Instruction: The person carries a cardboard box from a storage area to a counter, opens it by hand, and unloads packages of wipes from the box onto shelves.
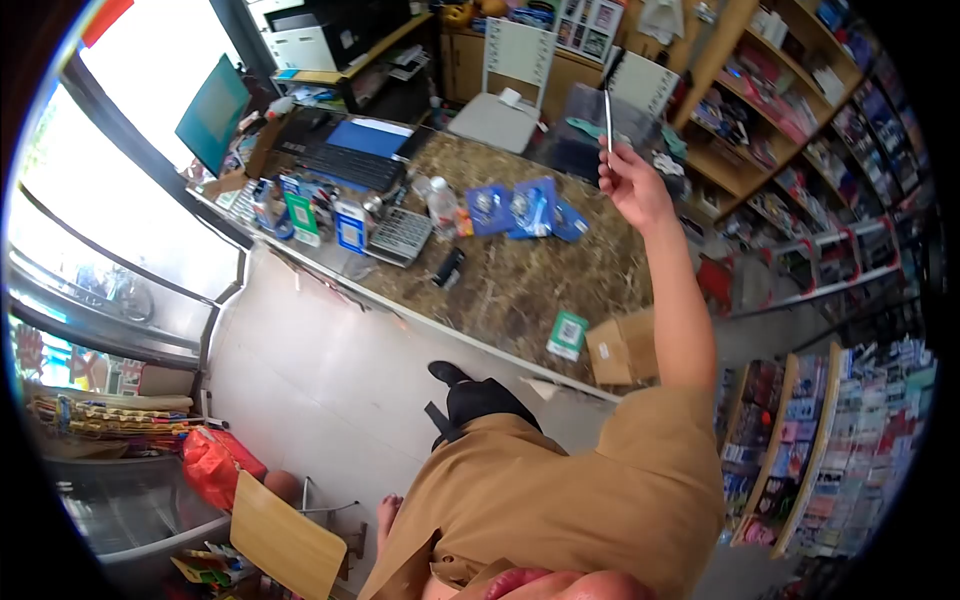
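My right hand (633, 183) is raised at the end of an outstretched arm, beyond the far side of the counter. Its fingers are closed around the lower end of a slim, straight, silvery object (609, 125) that stands upright; its exact kind does not show. Behind it are a white chair back (642, 82) and a dark plastic bin (588, 110) with cloth-like items. My left hand (388, 512) hangs low beside my body, small and partly covered by the brown shirt, so how its fingers are held is unclear.
The marble-patterned counter (490, 285) carries blue packets (533, 207), a bottle (440, 203), a calculator (400, 236), a keyboard (350, 167), a green code card (567, 335) and a cardboard box (622, 348). Shelves and racks (780, 450) line the right; a wooden stool (287, 537) stands lower left.
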Tool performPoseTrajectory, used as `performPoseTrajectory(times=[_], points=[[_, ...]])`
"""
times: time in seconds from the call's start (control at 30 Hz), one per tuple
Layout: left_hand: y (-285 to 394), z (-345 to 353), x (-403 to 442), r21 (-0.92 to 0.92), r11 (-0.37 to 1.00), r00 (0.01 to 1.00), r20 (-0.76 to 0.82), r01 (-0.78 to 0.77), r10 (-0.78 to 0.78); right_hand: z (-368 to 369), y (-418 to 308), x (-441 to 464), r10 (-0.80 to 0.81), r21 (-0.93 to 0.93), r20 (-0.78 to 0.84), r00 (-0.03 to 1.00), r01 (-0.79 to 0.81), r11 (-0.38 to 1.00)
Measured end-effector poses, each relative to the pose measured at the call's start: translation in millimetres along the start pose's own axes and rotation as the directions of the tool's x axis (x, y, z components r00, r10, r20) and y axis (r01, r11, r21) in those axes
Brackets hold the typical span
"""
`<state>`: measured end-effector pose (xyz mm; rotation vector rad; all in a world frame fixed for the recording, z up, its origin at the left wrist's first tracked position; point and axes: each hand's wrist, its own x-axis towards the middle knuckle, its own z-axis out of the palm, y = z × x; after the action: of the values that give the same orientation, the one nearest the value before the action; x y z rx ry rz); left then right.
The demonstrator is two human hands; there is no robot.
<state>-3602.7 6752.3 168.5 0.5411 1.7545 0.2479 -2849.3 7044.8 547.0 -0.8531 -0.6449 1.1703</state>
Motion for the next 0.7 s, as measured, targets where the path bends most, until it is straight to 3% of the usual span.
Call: performPoseTrajectory(times=[0.13,0.2,0.27,0.33,0.4,0.47,0.57,0.63,0.7], points=[[-24.0,13.4,12.3,-0.007,1.000,0.996,0.088,-0.004,0.005,-4.7,-13.8,-186.9,0.034,-0.055,0.001,0.999,-0.034,0.998],[-24.8,29.5,2.8,0.031,0.999,0.995,0.096,-0.020,0.017,-4.5,-5.0,-258.7,0.166,0.047,-0.139,0.976,-0.161,0.986],[7.9,61.0,-20.7,0.219,0.970,0.989,0.130,-0.103,0.076,-1.7,4.9,-313.2,0.176,0.105,-0.289,0.941,-0.152,0.983],[25.9,95.5,-5.6,0.282,0.902,0.938,0.210,-0.328,0.275,-13.2,20.7,-358.8,0.101,0.110,-0.323,0.941,-0.068,0.992],[56.1,132.7,0.3,0.369,0.733,0.819,0.310,-0.571,0.482,-27.6,31.1,-396.4,0.051,0.127,-0.321,0.946,-0.010,0.992],[107.1,183.4,-39.2,0.380,0.596,0.706,0.335,-0.707,0.624,-37.8,29.8,-421.4,-0.106,-0.247,-0.448,0.888,-0.009,0.969],[182.6,256.0,-137.1,0.299,0.435,0.524,0.387,-0.850,0.758,-48.9,8.6,-453.0,-0.137,-0.221,-0.430,0.892,0.043,0.974],[217.9,301.5,-192.5,0.285,0.173,0.290,0.447,-0.943,0.846,-47.2,-1.8,-456.2,-0.137,-0.226,-0.449,0.883,0.036,0.973],[247.4,347.5,-245.4,0.226,-0.074,0.046,0.483,-0.971,0.875,-58.6,2.2,-457.7,-0.205,-0.122,-0.502,0.840,0.166,0.979]])
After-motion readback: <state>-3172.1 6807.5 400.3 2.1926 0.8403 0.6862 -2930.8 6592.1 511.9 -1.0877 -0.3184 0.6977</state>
